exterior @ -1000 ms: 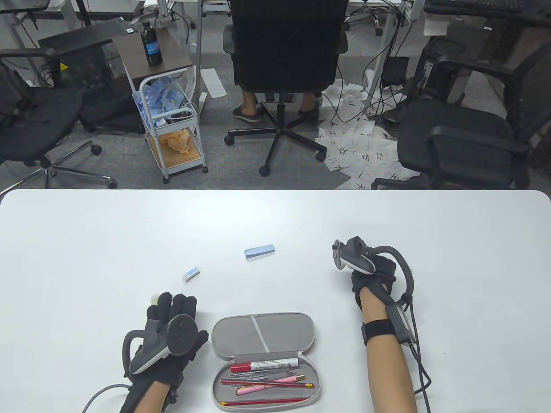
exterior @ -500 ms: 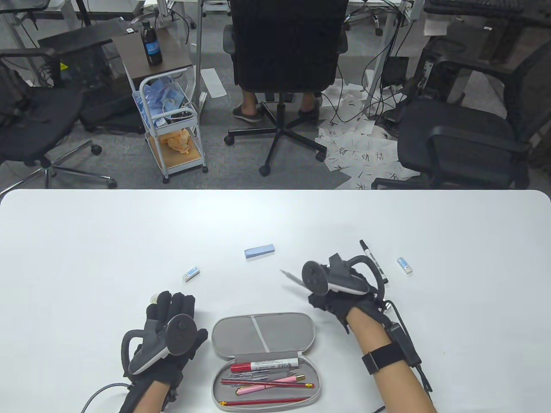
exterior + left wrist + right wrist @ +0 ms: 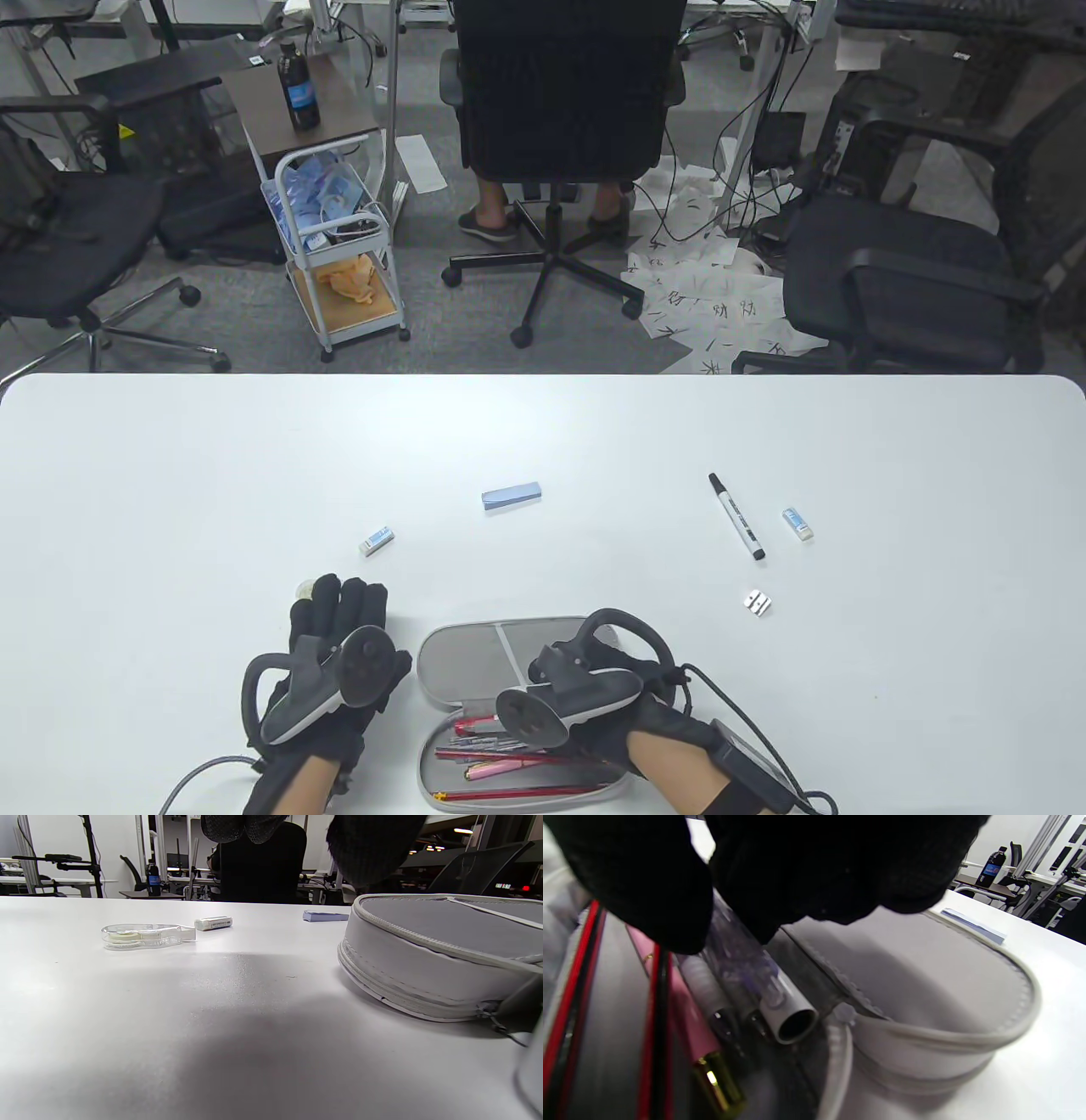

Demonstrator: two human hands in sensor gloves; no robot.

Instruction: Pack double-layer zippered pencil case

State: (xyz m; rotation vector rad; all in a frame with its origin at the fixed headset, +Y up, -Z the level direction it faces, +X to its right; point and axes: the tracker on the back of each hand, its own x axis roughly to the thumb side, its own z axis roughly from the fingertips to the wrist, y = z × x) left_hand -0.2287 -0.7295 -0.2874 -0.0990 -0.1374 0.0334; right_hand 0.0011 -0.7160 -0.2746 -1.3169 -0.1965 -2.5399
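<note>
Gripping a clear pen (image 3: 742,971), the right hand (image 3: 632,713) holds it low over the tray of the open pencil case (image 3: 475,654), above the pens already there. Half a second ago that hand carried it over the table right of the case. The left hand (image 3: 339,645) stays flat on the table (image 3: 170,475) beside the case, fingers (image 3: 352,598) straight.

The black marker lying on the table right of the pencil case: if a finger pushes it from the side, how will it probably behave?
The black marker looks like a slim round barrel lying flat on the smooth white table, so a sideways push would probably roll it. It looks stiff and light. Rolling right, it may bump the small eraser beside it.
</note>
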